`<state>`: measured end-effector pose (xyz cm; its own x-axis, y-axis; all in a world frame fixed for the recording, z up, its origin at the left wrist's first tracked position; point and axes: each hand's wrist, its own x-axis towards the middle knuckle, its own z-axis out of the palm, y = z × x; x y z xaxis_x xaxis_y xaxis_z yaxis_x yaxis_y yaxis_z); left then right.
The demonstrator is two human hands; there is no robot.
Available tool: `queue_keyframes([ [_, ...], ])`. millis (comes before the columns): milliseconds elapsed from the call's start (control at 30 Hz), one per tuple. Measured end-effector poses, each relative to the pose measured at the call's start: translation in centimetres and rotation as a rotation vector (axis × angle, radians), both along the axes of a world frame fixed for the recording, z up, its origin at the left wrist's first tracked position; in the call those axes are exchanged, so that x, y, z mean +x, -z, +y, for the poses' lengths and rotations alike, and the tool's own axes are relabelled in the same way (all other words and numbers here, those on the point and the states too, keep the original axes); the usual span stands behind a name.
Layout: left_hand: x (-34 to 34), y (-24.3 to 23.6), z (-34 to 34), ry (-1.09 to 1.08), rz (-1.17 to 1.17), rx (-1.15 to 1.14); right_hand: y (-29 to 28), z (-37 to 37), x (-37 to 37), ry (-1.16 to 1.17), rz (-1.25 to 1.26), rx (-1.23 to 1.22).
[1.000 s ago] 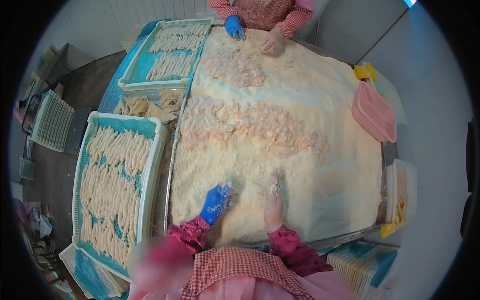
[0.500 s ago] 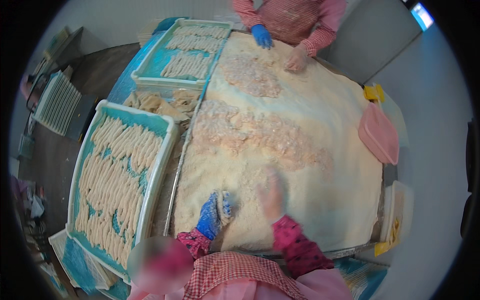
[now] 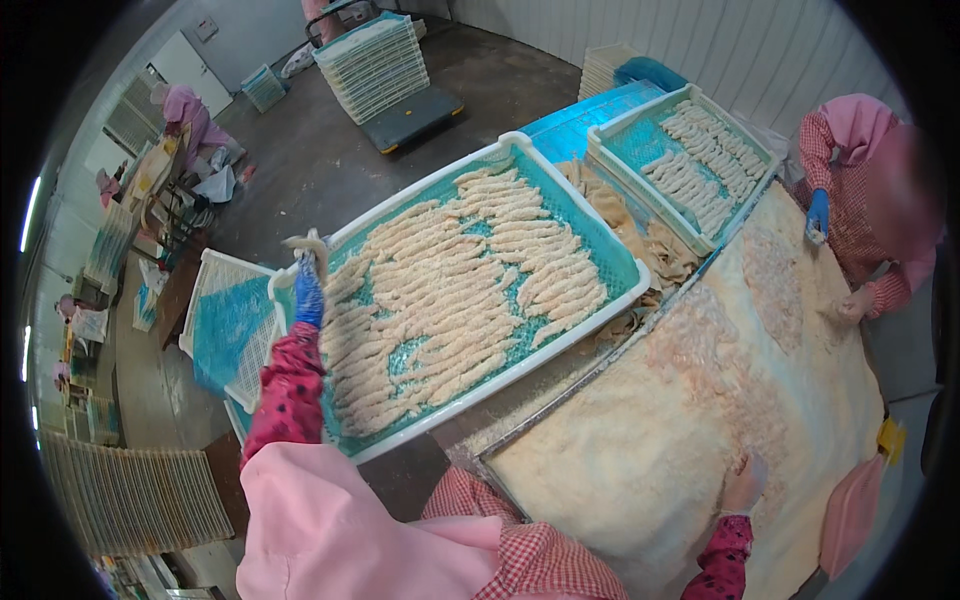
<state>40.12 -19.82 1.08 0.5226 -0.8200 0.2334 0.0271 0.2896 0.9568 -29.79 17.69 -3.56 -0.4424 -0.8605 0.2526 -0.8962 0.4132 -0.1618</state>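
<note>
My left hand [image 3: 309,288], in a blue glove dusted with crumbs, is raised over the corner of a white tray [image 3: 400,437]. Its fingers are closed on pale breaded strips [image 3: 306,243], whose ends stick out above them. Rows of similar crumb-coated strips [image 3: 440,290] lie on the tray's turquoise mesh lining. My right hand [image 3: 743,487] reaches down into the wide bed of pale crumbs [image 3: 600,470], beside moist pinkish raw pieces [image 3: 715,365]. Its fingertips blend into the crumbs, so their grip is not clear.
Across the crumb bed stands a co-worker [image 3: 875,200], one gloved hand and one bare-looking hand at the crumbs. A second tray of strips [image 3: 690,165] lies beyond brown cloths [image 3: 650,240]. A pink basket [image 3: 850,515] is at the right edge. Stacked trays [image 3: 375,70] sit on a cart.
The view has swung left toward the tray. My left hand has gone from the crumb bed to the tray's corner, carrying strips. My right hand is still over the crumbs, now near the raw pieces.
</note>
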Motion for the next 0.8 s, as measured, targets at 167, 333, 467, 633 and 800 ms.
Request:
queue_keyframes([
  [167, 8.2, 3.2, -3.8, 0.111, -0.119, 0.140, -1.3, 0.2, 0.1, 0.101, -0.069, 0.002],
  [333, 8.9, 3.7, -3.8, 0.187, -0.533, 0.488, -0.6, 1.5, -1.4, 0.450, -0.650, -0.304],
  [467, 7.1, 2.1, -2.7, 0.072, -1.053, 0.705, -2.5, 2.5, -2.5, 0.448, -0.703, -0.499],
  [633, 9.1, 0.7, 0.6, -0.002, -0.124, 0.309, -5.8, 2.4, 5.3, 0.188, -0.497, -0.429],
  [800, 27.4, 12.0, 10.7, -0.670, -0.667, 0.188, -7.3, 3.7, 15.4, -0.196, -0.478, 0.022],
])
